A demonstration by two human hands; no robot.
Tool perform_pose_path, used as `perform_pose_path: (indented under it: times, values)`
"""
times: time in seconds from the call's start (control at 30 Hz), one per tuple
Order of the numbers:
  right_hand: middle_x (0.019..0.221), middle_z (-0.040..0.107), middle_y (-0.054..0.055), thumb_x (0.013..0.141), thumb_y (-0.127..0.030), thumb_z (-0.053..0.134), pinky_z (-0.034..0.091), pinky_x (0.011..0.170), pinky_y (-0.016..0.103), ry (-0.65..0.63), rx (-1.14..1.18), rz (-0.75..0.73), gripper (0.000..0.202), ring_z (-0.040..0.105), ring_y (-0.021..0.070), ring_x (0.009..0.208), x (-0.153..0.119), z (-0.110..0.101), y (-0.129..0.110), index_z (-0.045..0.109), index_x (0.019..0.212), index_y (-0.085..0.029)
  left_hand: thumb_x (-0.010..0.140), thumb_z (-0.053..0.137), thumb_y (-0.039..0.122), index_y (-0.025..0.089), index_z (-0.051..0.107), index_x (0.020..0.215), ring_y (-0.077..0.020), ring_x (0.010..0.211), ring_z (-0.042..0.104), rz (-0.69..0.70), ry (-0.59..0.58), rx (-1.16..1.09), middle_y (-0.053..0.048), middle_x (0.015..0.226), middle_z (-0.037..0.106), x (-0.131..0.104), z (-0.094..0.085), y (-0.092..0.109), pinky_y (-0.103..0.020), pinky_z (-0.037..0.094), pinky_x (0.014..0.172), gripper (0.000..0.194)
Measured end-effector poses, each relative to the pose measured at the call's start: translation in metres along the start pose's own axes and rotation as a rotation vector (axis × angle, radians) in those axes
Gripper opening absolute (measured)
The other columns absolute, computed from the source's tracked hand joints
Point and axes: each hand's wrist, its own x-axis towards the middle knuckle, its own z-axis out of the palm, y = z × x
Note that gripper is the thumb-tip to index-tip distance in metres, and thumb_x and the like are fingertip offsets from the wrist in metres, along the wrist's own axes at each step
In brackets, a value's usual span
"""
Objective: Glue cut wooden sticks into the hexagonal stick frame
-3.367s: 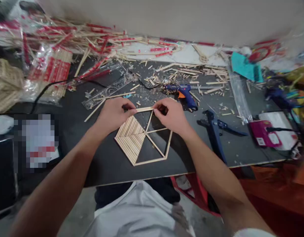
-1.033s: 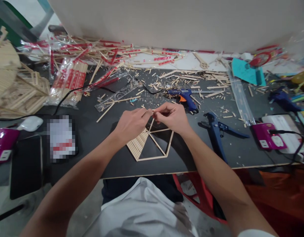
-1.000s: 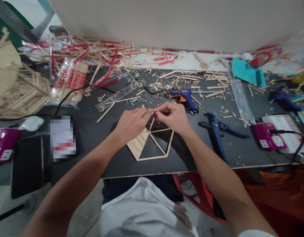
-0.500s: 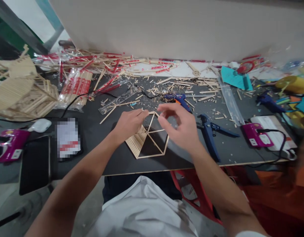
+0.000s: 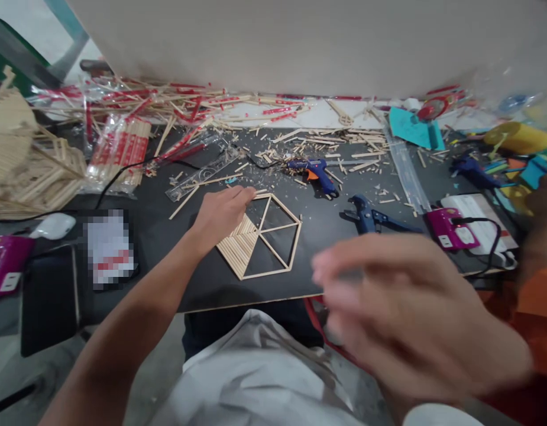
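Note:
A hexagonal frame of thin wooden sticks [image 5: 280,221] lies on the dark table, with spokes meeting at its centre and its left sections filled by rows of sticks. At its upper left edge rests my left hand [image 5: 223,214], fingers pressed together; whatever they may grip is too small to make out. My right hand [image 5: 415,307] is raised close to the camera at the lower right, away from the frame. It is blurred, and whether it holds anything is unclear. Beyond the frame lies a blue glue gun [image 5: 320,176], and to its right a blue cutter [image 5: 366,214].
Stick scraps [image 5: 339,139] and red-and-clear wrappers [image 5: 117,151] cover the back. At left are a stick model [image 5: 47,171], a phone [image 5: 49,299] and a white earphone case [image 5: 55,226]. A magenta power socket [image 5: 450,228] and teal paper [image 5: 413,127] are at right.
My right hand has left the hexagonal frame, moving right and toward the camera. My left hand stays at the frame's upper left edge. The view has shifted slightly.

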Motion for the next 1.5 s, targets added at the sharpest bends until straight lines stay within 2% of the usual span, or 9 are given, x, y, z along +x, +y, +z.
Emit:
perform_pose_path:
  times: [0.13, 0.27, 0.4, 0.5, 0.63, 0.8, 0.97, 1.17, 1.5]
  values:
    - [0.134, 0.067, 0.013, 0.093, -0.053, 0.063, 0.053, 0.106, 0.059, 0.107, -0.236, 0.169, 0.052, 0.067, 0.0361, 0.122, 0.017, -0.005, 0.069, 0.062, 0.14, -0.032, 0.107, 0.046, 0.019, 0.019, 0.07, 0.113, -0.0177, 0.084, 0.071, 0.019, 0.065, -0.01, -0.005, 0.093, 0.076, -0.001, 0.005, -0.004, -0.027, 0.04, 0.059, 0.025]
    - [0.151, 0.052, 0.029, 0.077, -0.078, 0.068, 0.041, 0.112, 0.07, -0.044, -0.533, 0.449, 0.095, 0.042, 0.0543, 0.146, -0.009, -0.018, 0.167, 0.053, 0.149, -0.018, 0.106, 0.045, 0.017, 0.018, 0.071, 0.114, -0.0184, 0.084, 0.072, 0.023, 0.053, -0.015, -0.006, 0.091, 0.077, -0.001, 0.006, -0.005, -0.027, 0.043, 0.059, 0.027]
    - [0.14, 0.059, 0.029, 0.08, -0.074, 0.066, 0.046, 0.108, 0.066, -0.157, -0.552, 0.404, 0.09, 0.054, 0.0516, 0.135, -0.034, -0.034, 0.206, 0.051, 0.149, -0.019, 0.106, 0.045, 0.018, 0.018, 0.072, 0.114, -0.0181, 0.084, 0.072, 0.011, 0.03, -0.04, -0.007, 0.093, 0.078, 0.001, 0.003, -0.003, -0.026, 0.045, 0.061, 0.028]
    - [0.12, 0.066, 0.025, 0.086, -0.06, 0.063, 0.052, 0.096, 0.062, -0.157, -0.59, 0.35, 0.066, 0.065, 0.0486, 0.117, -0.041, -0.037, 0.194, 0.059, 0.14, -0.022, 0.107, 0.044, 0.02, 0.019, 0.073, 0.11, -0.0183, 0.083, 0.072, -0.005, 0.033, -0.06, -0.007, 0.093, 0.078, 0.001, 0.003, -0.002, -0.026, 0.044, 0.062, 0.028]
    - [0.102, 0.068, 0.024, 0.093, -0.042, 0.053, 0.052, 0.083, 0.049, -0.212, -0.572, 0.398, 0.044, 0.069, 0.0398, 0.096, -0.04, -0.03, 0.155, 0.066, 0.125, -0.016, 0.107, 0.046, 0.022, 0.018, 0.072, 0.109, -0.0172, 0.077, 0.071, 0.005, 0.072, -0.054, -0.006, 0.088, 0.077, -0.001, 0.004, -0.002, -0.026, 0.042, 0.059, 0.027]
    - [0.087, 0.069, 0.009, 0.098, -0.052, 0.039, 0.051, 0.075, 0.036, -0.248, -0.182, 0.59, 0.04, 0.065, 0.0258, 0.081, -0.019, 0.0, 0.09, 0.063, 0.099, -0.021, 0.109, 0.043, 0.025, 0.018, 0.073, 0.109, -0.0155, 0.07, 0.068, -0.025, 0.139, -0.049, -0.006, 0.084, 0.076, 0.0, 0.002, 0.004, -0.024, 0.039, 0.056, 0.031]
    - [0.085, 0.066, 0.002, 0.101, -0.051, 0.04, 0.048, 0.078, 0.033, -0.301, 0.151, 0.572, 0.036, 0.061, 0.0214, 0.082, 0.017, 0.04, 0.042, 0.061, 0.095, -0.022, 0.111, 0.04, 0.025, 0.016, 0.073, 0.104, -0.0144, 0.071, 0.069, -0.033, 0.222, -0.045, -0.006, 0.085, 0.077, 0.0, 0.0, 0.011, -0.023, 0.041, 0.056, 0.035]
    - [0.098, 0.069, 0.005, 0.101, -0.046, 0.042, 0.046, 0.085, 0.033, -0.256, 0.278, 0.553, 0.033, 0.061, 0.021, 0.092, 0.04, 0.065, 0.025, 0.062, 0.101, -0.02, 0.112, 0.042, 0.027, 0.017, 0.069, 0.108, -0.0141, 0.074, 0.073, 0.035, 0.212, -0.039, -0.004, 0.088, 0.078, -0.003, -0.007, 0.02, -0.024, 0.041, 0.055, 0.03]
    - [0.125, 0.071, 0.009, 0.102, -0.041, 0.042, 0.045, 0.1, 0.035, -0.257, 0.313, 0.501, 0.04, 0.063, 0.0226, 0.111, 0.042, 0.076, 0.021, 0.064, 0.125, -0.017, 0.113, 0.039, 0.028, 0.014, 0.067, 0.1, -0.0158, 0.065, 0.07, 0.077, 0.146, 0.018, -0.002, 0.075, 0.072, -0.003, -0.012, 0.028, -0.028, 0.033, 0.05, 0.034]
